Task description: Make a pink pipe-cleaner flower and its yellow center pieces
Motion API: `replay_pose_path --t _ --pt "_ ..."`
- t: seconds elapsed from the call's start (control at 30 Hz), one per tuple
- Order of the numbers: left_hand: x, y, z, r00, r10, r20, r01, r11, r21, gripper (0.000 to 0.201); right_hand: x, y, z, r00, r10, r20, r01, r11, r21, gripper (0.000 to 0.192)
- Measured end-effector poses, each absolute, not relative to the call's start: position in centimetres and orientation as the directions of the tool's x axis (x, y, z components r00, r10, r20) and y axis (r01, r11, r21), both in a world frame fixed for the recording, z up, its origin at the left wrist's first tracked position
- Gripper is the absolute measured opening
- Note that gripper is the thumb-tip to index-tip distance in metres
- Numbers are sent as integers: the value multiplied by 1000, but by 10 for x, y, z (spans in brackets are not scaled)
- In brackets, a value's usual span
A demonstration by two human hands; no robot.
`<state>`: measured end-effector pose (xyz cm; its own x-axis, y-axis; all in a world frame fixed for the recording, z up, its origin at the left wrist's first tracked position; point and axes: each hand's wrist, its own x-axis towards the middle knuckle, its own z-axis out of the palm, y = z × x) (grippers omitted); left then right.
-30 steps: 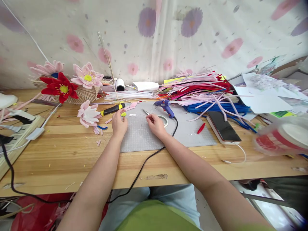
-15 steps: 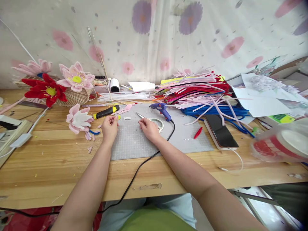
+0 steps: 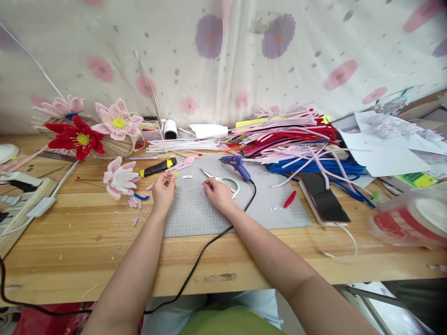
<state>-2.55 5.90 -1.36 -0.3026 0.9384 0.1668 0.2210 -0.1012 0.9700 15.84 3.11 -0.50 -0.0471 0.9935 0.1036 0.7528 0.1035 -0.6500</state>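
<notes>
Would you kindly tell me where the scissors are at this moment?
In the head view, the scissors lie near the centre on the grey mat, just beyond the right hand and on the near side of the glue gun.

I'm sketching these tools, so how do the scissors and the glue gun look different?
The scissors have pale handles and a metal blade; the glue gun is blue-purple. The right hand partly hides the scissors; the glue gun lies clear of it. The glue gun has a black cord; the scissors show none. Both lie on the grey mat.
</notes>
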Motion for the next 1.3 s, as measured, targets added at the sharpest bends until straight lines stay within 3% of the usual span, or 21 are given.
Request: replay_pose_path --t 0.33,0.57,0.83,1.07,1.3 --pt "-27 58 -13 -369 922 118 148 -67 987 17 157 31 -5 -4 994 108 745 75 -663 20" --pt "-13 61 -10 -423 894 146 1 -161 987 30 155 30 -11 -20 979 203 849 124 -514 23" --pt "-15 65 -11 -290 954 78 -41 -94 995 14 156 30 -17 -39 968 249 861 159 -483 23" --pt "-17 60 -16 -345 926 153 -9 -166 986 15 166 21 -8 -68 961 267 841 199 -503 22" --pt "-24 47 -10 -339 936 99 51 -87 995 9 193 20 4 -91 976 198 950 145 -276 23"
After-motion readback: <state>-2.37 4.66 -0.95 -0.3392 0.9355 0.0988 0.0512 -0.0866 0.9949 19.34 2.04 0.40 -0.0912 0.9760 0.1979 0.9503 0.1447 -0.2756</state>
